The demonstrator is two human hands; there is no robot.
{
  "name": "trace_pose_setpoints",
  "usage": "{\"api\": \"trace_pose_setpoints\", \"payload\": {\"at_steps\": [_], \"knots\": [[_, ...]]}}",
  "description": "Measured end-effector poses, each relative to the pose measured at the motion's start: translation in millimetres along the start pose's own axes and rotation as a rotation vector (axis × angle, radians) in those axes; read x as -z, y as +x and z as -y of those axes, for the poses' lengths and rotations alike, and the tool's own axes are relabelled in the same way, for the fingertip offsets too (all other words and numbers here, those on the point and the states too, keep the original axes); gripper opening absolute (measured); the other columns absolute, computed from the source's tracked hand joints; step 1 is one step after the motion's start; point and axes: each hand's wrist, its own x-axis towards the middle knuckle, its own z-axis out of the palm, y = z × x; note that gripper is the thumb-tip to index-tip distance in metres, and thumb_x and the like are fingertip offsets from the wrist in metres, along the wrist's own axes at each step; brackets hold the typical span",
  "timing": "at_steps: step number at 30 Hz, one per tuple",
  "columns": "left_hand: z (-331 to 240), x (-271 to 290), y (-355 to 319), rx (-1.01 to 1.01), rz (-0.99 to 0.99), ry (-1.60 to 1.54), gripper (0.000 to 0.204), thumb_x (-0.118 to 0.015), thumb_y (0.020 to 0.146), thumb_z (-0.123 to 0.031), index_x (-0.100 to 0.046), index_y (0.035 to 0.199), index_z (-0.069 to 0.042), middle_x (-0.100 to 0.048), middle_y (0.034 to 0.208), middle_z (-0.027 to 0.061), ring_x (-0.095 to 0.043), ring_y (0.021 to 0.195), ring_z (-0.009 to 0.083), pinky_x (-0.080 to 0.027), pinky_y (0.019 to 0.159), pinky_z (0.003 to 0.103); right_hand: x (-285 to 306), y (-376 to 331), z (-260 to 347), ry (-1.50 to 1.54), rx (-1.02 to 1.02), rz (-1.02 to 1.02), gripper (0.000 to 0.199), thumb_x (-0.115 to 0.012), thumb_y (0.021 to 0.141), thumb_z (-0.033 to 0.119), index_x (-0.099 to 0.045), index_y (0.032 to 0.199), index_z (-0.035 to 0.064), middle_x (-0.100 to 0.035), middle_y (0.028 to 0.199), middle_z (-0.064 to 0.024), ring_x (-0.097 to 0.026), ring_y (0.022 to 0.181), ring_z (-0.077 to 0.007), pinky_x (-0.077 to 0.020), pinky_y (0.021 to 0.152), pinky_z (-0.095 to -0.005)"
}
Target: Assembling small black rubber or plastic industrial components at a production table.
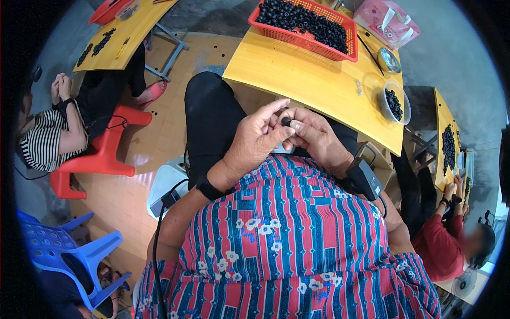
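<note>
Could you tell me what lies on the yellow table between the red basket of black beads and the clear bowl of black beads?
In the head view, between the red basket and the clear bowl lie a thin dark stick, a small metal dish and bare yellow table.

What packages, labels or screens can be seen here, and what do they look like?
Plastic bag: far end of the yellow table, right of the red basket; soft, crumpled, pink and white.
Phone: below the person's left arm; flat, dark screen.
No signs visible.

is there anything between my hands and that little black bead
No. The small round black bead is already pinched between the fingers of the left hand and the right hand, held above the lap; nothing sits between them.
</note>
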Motion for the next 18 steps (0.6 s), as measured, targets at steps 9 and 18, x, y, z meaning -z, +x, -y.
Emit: {"api": "trace_pose_setpoints", "payload": {"at_steps": [9,18], "knots": [[0,-2,0,0.097,0.023,0.031,0.041,-0.056,0.093,-0.014,-0.047,0.129,0.003,-0.057,0.090,0.0019,-0.053,0.072,0.0042,-0.043,0.059,0.018,-3,2,-5,-0.329,0.106,-0.046,0.021,-0.042,0.096,0.016,-0.052,0.107,0.0004,-0.058,0.093,-0.0074,-0.058,0.079,-0.0123,-0.0497,0.067,-0.0259],[6,1,7,0.045,0.004,0.127,0.035,-0.053,0.094,-0.014,-0.052,0.124,0.003,-0.054,0.078,-0.0014,-0.044,0.060,0.0020,-0.038,0.052,0.017,2,12,-16,-0.140,0.080,-0.090,0.021,-0.041,0.097,0.014,-0.052,0.106,-0.0003,-0.058,0.090,-0.0075,-0.059,0.077,-0.0131,-0.0501,0.069,-0.0251]]}}
